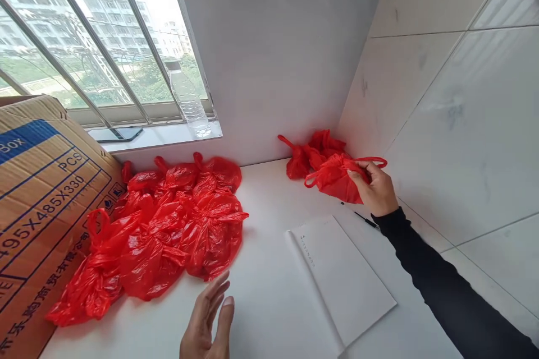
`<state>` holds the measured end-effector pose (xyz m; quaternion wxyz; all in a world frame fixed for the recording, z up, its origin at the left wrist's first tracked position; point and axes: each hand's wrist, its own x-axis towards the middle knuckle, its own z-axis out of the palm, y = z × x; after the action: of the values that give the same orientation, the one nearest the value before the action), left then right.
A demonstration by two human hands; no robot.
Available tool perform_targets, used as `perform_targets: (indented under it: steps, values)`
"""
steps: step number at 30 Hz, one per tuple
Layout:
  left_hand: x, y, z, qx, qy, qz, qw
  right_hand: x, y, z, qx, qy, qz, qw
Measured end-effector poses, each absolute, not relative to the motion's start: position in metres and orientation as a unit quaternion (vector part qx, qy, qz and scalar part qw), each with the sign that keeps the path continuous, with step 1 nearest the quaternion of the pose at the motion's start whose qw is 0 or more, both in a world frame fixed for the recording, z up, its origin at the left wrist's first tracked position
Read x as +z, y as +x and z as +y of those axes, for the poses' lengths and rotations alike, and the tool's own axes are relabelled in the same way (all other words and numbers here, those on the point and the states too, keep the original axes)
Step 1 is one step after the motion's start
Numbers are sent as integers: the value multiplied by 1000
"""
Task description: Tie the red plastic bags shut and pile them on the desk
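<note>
Here, in the head view, the right hand (380, 190) pinches a red plastic bag (334, 178) right of centre, thin, creased, gathered at its top and looped to both sides. The left hand (206, 322), thumb parted from fingers, hovers at bottom centre.

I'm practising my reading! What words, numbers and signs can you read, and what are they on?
On the cardboard box:
"Box"
"PCS"
"495X485X330"
"乐购商贸有限公司"
"TE", cut off
Small symbols, too small to tell
On the white paper pad: marks too small to read
</note>
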<state>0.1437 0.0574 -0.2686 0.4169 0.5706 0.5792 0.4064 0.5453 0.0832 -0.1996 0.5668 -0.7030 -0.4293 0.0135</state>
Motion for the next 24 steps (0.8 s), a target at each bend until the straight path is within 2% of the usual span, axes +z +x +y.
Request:
perform_targets:
  steps: [3, 8, 11, 19, 24]
  values:
    - [-245, 158, 52, 406, 542, 551, 487, -179, 500, 53, 76, -654, -499, 564]
    - [-211, 190, 36, 438, 603, 468, 475, -182, 423, 19, 336, -546, -586, 495]
    - [-207, 189, 28, 408, 625, 445, 495, -193, 392, 10, 429, -495, -601, 459]
    - [-224, 139, 25, 439, 565, 502, 485, -207, 388, 2, 452, -552, -567, 413]
    - [-220, 149, 16, 413, 663, 467, 414, -208, 375, -3, 451, -571, -600, 332]
